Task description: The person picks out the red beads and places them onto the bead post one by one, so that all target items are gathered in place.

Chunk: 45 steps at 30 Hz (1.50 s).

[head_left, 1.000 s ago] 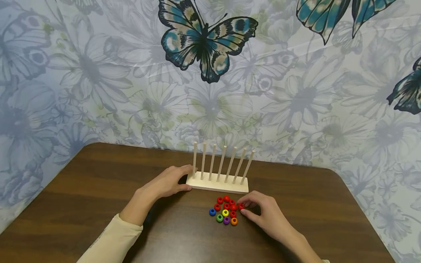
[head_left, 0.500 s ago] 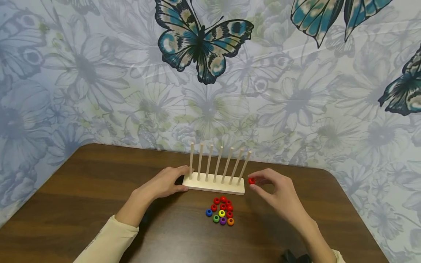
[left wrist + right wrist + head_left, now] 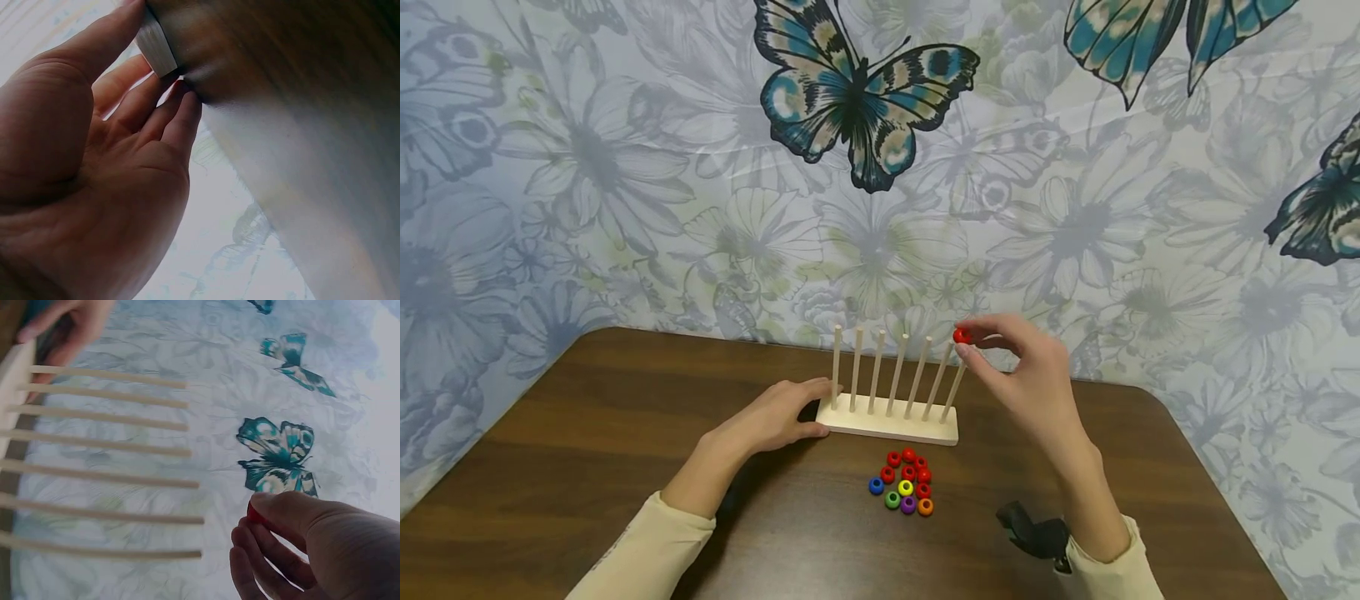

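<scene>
My left hand [image 3: 778, 417] grips the left end of a pale wooden peg stand [image 3: 887, 423], thumb in front and fingers behind. In the left wrist view that end of the base [image 3: 156, 47] lies between thumb and fingers. The stand bears a row of several bare upright pegs [image 3: 100, 481]. My right hand [image 3: 1033, 375] pinches a red bead [image 3: 961, 335] between thumb and fingertips, by the top of the rightmost peg. In the right wrist view the bead [image 3: 255, 514] is mostly covered by the thumb and sits beyond the peg tips, apart from them.
In front of the stand lies a cluster of loose beads: several red beads [image 3: 908, 472], and a blue bead [image 3: 876, 486], a yellow, a green, a purple and an orange one. A black strap-like object [image 3: 1037, 533] shows at my right wrist. A butterfly-patterned wall covering [image 3: 880, 208] rises behind the brown table [image 3: 587, 467].
My right hand has lifted the red bead from the cluster's right side and carried it up to the top of the rightmost peg. The left hand keeps its grip on the stand.
</scene>
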### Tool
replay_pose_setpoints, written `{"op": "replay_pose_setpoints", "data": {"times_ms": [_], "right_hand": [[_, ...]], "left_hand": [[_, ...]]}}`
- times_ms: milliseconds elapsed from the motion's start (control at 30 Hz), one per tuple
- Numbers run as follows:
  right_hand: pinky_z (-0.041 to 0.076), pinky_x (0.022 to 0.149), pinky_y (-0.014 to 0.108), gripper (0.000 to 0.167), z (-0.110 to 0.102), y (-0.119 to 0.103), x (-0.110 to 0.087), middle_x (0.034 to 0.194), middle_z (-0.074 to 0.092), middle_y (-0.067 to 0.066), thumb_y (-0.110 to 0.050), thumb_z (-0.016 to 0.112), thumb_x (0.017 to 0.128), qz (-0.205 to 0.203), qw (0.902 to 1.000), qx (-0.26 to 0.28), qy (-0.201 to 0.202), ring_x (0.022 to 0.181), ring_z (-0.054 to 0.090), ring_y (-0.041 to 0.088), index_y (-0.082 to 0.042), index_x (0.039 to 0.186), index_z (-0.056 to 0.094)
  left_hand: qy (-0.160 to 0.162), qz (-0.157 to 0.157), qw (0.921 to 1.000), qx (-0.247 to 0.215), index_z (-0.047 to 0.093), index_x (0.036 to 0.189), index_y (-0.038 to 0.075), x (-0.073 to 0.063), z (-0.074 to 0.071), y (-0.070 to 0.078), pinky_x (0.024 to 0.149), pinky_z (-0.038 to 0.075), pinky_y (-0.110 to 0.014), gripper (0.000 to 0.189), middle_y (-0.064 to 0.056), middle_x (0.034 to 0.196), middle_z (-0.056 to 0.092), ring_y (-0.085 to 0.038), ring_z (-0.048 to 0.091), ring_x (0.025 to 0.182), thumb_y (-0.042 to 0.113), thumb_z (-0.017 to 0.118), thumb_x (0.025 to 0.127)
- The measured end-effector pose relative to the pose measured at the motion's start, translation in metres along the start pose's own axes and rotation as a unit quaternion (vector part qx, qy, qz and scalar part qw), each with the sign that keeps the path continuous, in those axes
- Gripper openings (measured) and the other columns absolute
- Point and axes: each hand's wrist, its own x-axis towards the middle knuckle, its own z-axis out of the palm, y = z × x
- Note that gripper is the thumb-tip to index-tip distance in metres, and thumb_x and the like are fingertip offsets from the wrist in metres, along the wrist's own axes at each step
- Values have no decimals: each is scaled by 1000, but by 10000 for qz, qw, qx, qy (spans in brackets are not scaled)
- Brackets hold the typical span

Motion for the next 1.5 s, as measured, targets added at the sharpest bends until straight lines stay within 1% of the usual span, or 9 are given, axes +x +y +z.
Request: {"op": "replay_pose_setpoints", "data": {"times_ms": [133,300,467,700,867,1033,1233,1333,1500], "right_hand": [[60,88,27,22,11,-3,12,104,80,3,-3,82,91,-143,9997,108,156,93,74,18,-5,112,79],[60,86,30,22,22,-1,14,104,80,3,-3,82,90,-129,9998,-73,137,95,74,20,-7,112,80],[61,85,35,23,28,3,12,103,80,3,-4,84,89,-2,9999,-170,-10,94,75,19,-7,111,80],[58,82,26,23,32,8,9,104,80,-1,-7,84,90,295,9984,-263,-394,94,74,16,-11,112,81],[58,83,30,28,31,8,8,108,80,2,-10,84,91,356,9976,-285,-517,97,73,17,-11,118,79],[58,91,34,30,26,9,5,117,79,3,-7,81,93,235,9992,-185,-266,103,72,21,-11,123,77],[55,95,27,27,17,8,4,115,79,3,-5,79,94,-28,9999,-39,133,101,72,21,-9,121,78],[55,95,23,27,13,8,1,114,79,2,-5,79,94,-60,9998,-43,199,101,72,19,-10,120,78],[52,95,18,25,6,7,-12,109,79,-1,-2,79,93,-86,9993,-148,330,101,72,15,-12,116,80]], "left_hand": [[-20,-4,10000,7,59,148,6,0,0,0,107,52,-55,60,-16,150,61,-38,64,129,19,81,94],[-29,-22,10000,-35,59,148,6,0,-1,1,107,52,-55,60,-15,150,60,-38,64,129,19,81,94],[-57,-77,10000,-20,58,149,7,-1,-2,1,108,51,-55,60,-14,150,60,-38,63,131,19,81,95],[-35,-20,10000,8,59,148,6,0,-2,-1,108,51,-55,59,-13,149,62,-37,64,130,19,81,94],[-55,-71,10000,20,59,149,7,0,-2,0,109,51,-56,60,-13,150,61,-38,63,131,20,81,94],[-108,-131,9998,57,57,150,9,0,0,1,109,51,-55,61,-14,152,59,-39,61,133,21,80,95],[-38,-78,10000,-47,58,150,8,0,-3,2,109,51,-55,60,-14,151,60,-38,61,133,19,80,95],[12,-111,9999,-8,59,148,9,0,-4,2,108,51,-54,59,-13,149,62,-37,62,132,20,81,95],[-60,-143,9999,-49,59,149,8,-2,-4,2,109,51,-54,60,-13,149,62,-37,62,132,20,81,95]]}}
